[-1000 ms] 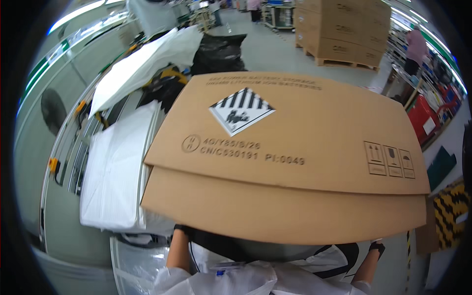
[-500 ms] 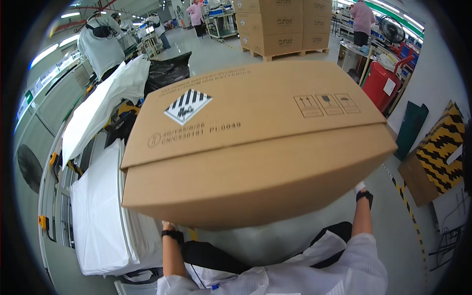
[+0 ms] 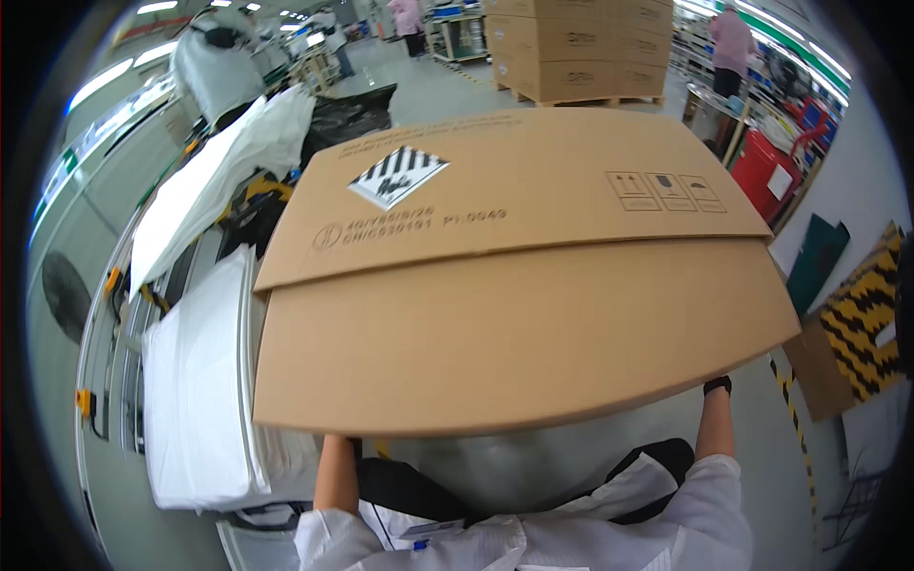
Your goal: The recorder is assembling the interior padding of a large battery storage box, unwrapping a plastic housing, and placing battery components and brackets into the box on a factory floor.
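A large flat brown cardboard box (image 3: pixel 533 276) with a black-and-white diamond label (image 3: pixel 397 175) fills the middle of the view, held up in front of my chest. Its near panel hangs toward me below a fold line. My left forearm (image 3: pixel 338 471) rises to the box's near left edge and my right forearm (image 3: pixel 714 423), with a dark wristband (image 3: pixel 717 384), to its near right edge. The cardboard hides both hands, which carry the box from underneath.
A stack of white sheets (image 3: pixel 195 381) lies on a long bench with rails (image 3: pixel 100 324) at my left. A white sack (image 3: pixel 214 186) and a black bag (image 3: pixel 352 105) lie beyond. Stacked cartons on a pallet (image 3: pixel 571 48), a red cart (image 3: pixel 762 162), a yellow-and-black striped box (image 3: pixel 857 319) and several people stand farther off.
The box has tipped so its top and near panel face me more flatly. My forearms have shifted with it, and the bench at the left shows more.
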`<state>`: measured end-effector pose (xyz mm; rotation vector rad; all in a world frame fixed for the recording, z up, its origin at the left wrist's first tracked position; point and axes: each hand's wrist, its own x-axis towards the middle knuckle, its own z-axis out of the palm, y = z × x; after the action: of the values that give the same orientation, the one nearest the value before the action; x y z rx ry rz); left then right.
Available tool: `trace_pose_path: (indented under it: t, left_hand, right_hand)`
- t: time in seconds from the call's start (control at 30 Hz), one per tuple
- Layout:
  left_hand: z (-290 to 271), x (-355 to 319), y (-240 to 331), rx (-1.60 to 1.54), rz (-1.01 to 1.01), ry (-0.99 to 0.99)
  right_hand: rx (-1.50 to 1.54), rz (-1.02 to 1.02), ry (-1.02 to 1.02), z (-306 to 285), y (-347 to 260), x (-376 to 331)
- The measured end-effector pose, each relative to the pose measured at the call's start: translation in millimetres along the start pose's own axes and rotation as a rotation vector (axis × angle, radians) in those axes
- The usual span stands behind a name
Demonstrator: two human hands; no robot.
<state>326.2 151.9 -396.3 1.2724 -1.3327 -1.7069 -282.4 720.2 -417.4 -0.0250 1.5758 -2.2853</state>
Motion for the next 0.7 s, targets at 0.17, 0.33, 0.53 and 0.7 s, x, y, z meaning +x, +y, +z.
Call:
trace_pose_path:
  t: [0.17,0.33,0.53,0.7]
  left_hand:
    - [-8,-14,8,0.023,-0.015,0.03]
    - [-21,-33,9,0.02,-0.03,0.077]
    - [-16,-28,13,0.036,-0.02,0.068]
    - [-5,-14,23,0.046,-0.009,0.04]
  right_hand:
    - [-0.001,0.01,-0.036,-26,4,-24]
    - [-0.028,0.046,-0.051,-72,-1,-77]
    - [-0.018,0.043,-0.083,-66,-1,-36]
    - [0.009,0.042,-0.087,-4,-11,30]
